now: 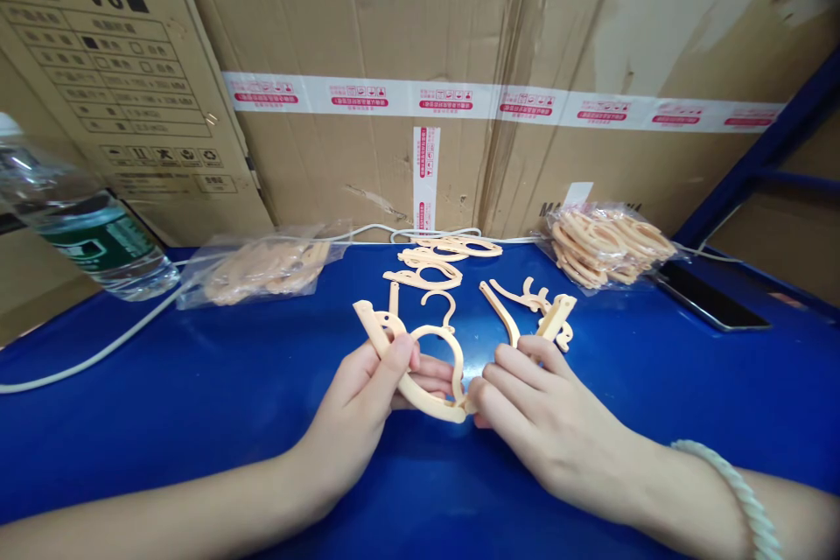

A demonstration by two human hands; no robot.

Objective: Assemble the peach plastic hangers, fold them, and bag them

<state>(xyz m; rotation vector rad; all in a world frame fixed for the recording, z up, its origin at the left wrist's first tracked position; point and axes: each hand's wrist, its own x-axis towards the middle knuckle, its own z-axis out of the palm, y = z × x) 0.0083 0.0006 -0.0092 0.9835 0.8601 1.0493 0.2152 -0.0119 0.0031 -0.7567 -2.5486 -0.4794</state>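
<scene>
Between my two hands is a pale peach plastic folding hanger (430,402), its curved parts meeting at a joint near the middle. My left hand (364,389) is closed on the left curved part, thumb on top and fingers behind. My right hand (548,420) is closed at the joint's right side, and its fingers hide what they grip there. A flat peach arm (556,319) sticks up beyond the right knuckles; I cannot tell whether it joins the held hanger. Just behind, a hanger hook (450,308) and a loose curved arm (502,311) show on the blue table.
Several hanger parts (430,276) lie in a row toward the back. Bagged hanger parts sit at left (269,267) and right (604,245). A phone (712,297) lies at right, a tilted water bottle (98,232) at left, near a white cable (98,359). Cardboard (367,166) stands behind.
</scene>
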